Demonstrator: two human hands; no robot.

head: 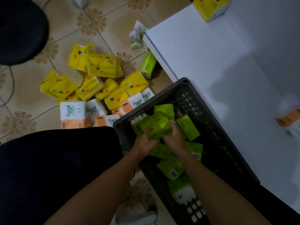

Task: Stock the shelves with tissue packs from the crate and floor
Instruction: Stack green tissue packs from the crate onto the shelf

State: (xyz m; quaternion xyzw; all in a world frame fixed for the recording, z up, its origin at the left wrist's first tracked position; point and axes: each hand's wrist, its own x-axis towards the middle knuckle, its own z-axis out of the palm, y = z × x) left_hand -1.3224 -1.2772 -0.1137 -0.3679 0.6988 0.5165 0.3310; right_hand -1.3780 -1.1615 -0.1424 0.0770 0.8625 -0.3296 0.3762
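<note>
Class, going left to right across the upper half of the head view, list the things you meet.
Black stool → pile of yellow tissue packs → lone green pack on the floor → white shelf.

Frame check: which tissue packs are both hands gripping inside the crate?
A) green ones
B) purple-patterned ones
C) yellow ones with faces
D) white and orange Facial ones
A: the left hand and right hand both curl round green packs inside the dark crate, while the yellow packs and the Facial packs lie on the floor with no hand on them.
</note>
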